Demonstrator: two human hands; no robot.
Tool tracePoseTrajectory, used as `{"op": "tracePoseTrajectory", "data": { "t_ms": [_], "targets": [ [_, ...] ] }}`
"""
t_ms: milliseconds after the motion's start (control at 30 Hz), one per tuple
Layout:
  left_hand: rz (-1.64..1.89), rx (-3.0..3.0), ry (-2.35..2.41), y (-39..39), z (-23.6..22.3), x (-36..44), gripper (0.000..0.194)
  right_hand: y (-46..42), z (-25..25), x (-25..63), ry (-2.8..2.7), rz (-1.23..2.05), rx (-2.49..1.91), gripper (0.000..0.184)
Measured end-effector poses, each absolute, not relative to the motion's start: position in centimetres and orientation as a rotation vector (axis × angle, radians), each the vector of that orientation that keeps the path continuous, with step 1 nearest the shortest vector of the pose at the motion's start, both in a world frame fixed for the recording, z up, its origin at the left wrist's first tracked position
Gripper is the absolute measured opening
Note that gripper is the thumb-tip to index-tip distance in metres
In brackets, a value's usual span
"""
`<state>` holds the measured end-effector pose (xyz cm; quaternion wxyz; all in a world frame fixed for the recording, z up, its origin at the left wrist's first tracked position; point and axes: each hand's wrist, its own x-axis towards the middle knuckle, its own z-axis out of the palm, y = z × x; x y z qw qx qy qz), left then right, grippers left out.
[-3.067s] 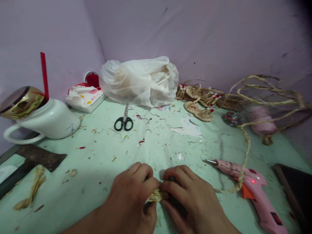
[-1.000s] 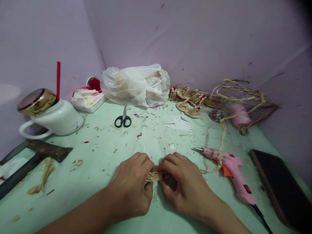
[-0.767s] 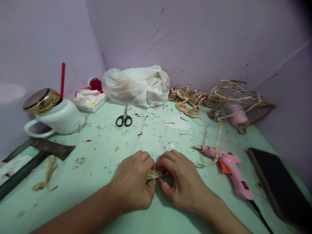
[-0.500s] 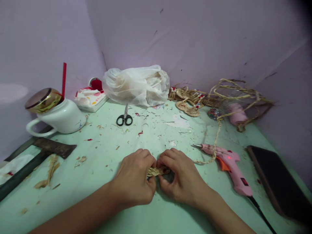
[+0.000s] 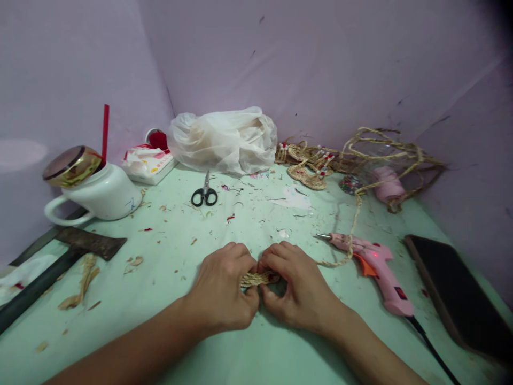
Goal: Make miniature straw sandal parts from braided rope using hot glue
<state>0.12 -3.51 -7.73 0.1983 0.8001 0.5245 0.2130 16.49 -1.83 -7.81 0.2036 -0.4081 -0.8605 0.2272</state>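
Note:
A small piece of braided straw cord (image 5: pixel 256 279) with rows side by side is pinched between both hands, low in the middle of the view. My left hand (image 5: pixel 226 286) closes on its left part, fingers on top and thumb below. Its right part is gripped by my right hand (image 5: pixel 298 286), also with fingertips and thumb. The fingers hide much of the piece. From behind my right hand a loose braid (image 5: pixel 355 224) runs over the pink hot glue gun (image 5: pixel 371 256), whose red light is lit, toward a coil at the back right.
Black-handled scissors (image 5: pixel 204 195) lie beyond my hands. To the left are a hatchet (image 5: pixel 90 243) and a white mug (image 5: pixel 108 195). A plastic bag (image 5: pixel 224 141) and pinned braided pieces (image 5: pixel 308 174) line the wall. A phone (image 5: pixel 457 294) lies right. Scraps litter the table.
Both hands keep their grip on the braided piece, with only a very slight shift of the fingers. The whole view has moved a little.

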Motion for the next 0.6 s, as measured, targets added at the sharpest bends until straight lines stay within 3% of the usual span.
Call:
{"op": "tracePoseTrajectory", "data": {
  "t_ms": [600],
  "targets": [
    [0.568, 2.258, 1.490, -3.54, -7.65, 0.35, 0.009, -1.95, -7.78, 16.35, -2.428, 0.589, -1.194, 0.013]
  ]
}}
